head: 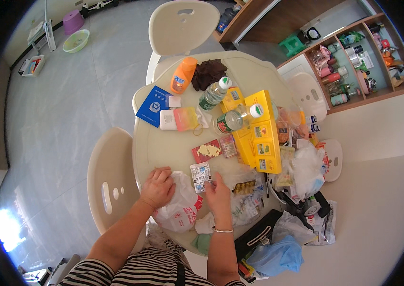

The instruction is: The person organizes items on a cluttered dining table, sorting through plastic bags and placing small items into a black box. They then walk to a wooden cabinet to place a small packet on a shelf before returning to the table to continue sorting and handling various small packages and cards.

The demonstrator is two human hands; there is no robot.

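My left hand (158,187) rests at the left edge of the table, on or beside a white plastic bag (180,211) with red print; its fingers are curled and whether they grip anything is hidden. My right hand (217,195) is at the lower right corner of a patterned blister pack (200,176), its thumb touching it and the index finger raised. The pack lies on the table just beyond the bag. Beyond it are a red card box (207,151) and a small pink packet (228,146). Right of my right hand, a gold blister pack (244,187) lies on clear plastic bags (250,209).
Two water bottles (215,93), yellow boxes (268,136), an orange bottle (184,75), a dark cloth (209,74) and a blue booklet (153,106) occupy the far side. Crowded bags (307,168) and a black bag (258,234) line the right. Chairs (110,182) surround the table.
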